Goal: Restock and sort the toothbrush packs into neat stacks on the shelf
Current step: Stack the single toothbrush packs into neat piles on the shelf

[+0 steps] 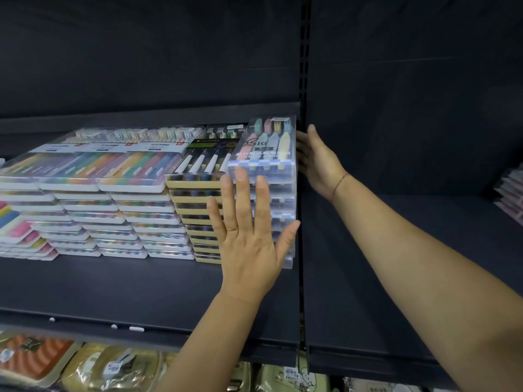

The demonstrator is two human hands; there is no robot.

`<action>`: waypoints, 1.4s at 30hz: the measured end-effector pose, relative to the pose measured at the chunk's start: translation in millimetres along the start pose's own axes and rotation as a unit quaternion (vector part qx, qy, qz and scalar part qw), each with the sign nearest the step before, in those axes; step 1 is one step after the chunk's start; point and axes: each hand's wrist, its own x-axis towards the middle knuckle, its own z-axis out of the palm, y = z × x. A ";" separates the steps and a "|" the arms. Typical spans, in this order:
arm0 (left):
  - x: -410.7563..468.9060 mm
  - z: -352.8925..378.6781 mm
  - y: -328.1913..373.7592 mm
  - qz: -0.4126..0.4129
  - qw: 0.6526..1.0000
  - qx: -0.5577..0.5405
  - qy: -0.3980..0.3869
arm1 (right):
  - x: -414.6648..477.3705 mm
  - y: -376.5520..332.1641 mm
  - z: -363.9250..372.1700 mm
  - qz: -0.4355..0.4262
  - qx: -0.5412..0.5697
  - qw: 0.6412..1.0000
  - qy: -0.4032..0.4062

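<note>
Left hand (249, 239) is flat with fingers straight and spread, pressing the front face of the clear toothbrush pack stack (263, 154). Right hand (318, 162) lies open against the stack's right side, fingertips hidden behind it. The stack sits at the right edge of the shelf (127, 287), just beside the slotted upright (304, 80), touching the gold-edged pack stack (195, 193) on its left.

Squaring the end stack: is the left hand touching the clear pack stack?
Touching. Head view: left hand presses flat against the front of the clear pack stack.
</note>
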 end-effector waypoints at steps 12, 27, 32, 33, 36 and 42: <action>-2.7 4.5 -7.6 0.012 0.999 0.014 -0.049 | 2.2 -8.9 9.0 -0.007 0.072 0.997 -0.003; -57.8 -27.0 10.0 0.072 0.978 0.043 -0.192 | -7.8 28.8 -9.9 0.057 -0.020 0.998 -0.012; -53.3 -22.1 0.8 0.114 0.973 0.060 -0.192 | -5.8 25.4 -1.7 0.048 0.008 0.999 -0.010; -53.0 -21.7 1.0 0.116 0.973 0.059 -0.191 | -4.8 25.9 -0.8 0.050 0.007 0.999 -0.013; -52.2 -21.2 1.1 0.114 0.973 0.068 -0.188 | -3.9 27.8 1.6 0.051 0.001 0.998 -0.019; -51.7 -23.9 1.8 0.108 0.972 0.075 -0.195 | -4.9 28.5 1.6 0.050 -0.016 0.999 -0.015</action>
